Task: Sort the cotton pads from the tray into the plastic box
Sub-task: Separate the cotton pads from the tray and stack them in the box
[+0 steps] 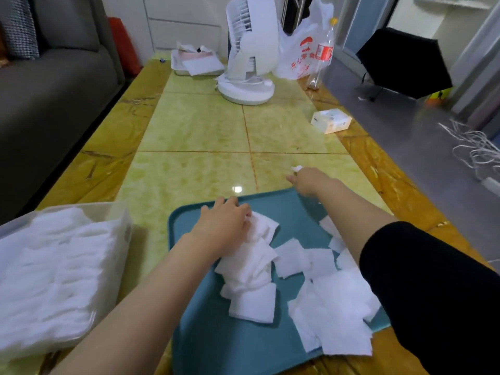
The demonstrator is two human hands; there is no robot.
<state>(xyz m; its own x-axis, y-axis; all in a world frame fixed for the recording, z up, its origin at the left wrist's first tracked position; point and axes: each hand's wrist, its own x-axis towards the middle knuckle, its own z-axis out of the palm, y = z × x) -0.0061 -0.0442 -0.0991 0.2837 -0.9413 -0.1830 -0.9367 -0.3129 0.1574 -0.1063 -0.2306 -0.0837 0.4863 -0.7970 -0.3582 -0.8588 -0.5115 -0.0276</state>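
Green-tiled worktop carries our teal tray; our left grip lies palm-down on the cotton pads, grasp unclear, nearer the plastic box to its left. Our right grip pinches a white scrap past the tray's far edge.

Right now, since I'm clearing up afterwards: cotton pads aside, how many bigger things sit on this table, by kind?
Trays: 2 (teal tray, white tray)
Boxes: 2 (plastic box, small carton)
Fan: 1
Bottle: 1
Bag: 1
Total: 7
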